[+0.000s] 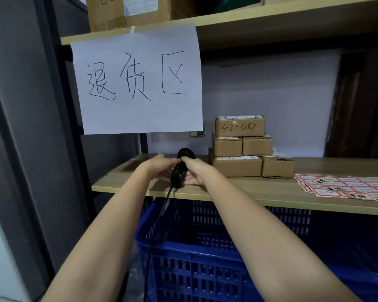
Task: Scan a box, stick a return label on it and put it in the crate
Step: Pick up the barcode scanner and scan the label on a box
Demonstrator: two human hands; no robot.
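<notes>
A black handheld scanner [179, 171] lies at the left of the wooden shelf [260, 190], its cable hanging over the front edge. My left hand [159, 168] wraps its left side and my right hand [193, 171] grips its right side. To the right stands a stack of several small cardboard boxes [242, 147]; the top one bears handwritten numbers. Sheets of red-and-white return labels [345, 186] lie at the shelf's right end. A blue slotted crate [205, 253] sits below the shelf.
A white paper sign [138, 81] with handwritten characters hangs from the upper shelf [271, 14], which carries larger cardboard boxes. A grey wall panel [31, 127] closes off the left side. A dark brown door frame stands at the far right.
</notes>
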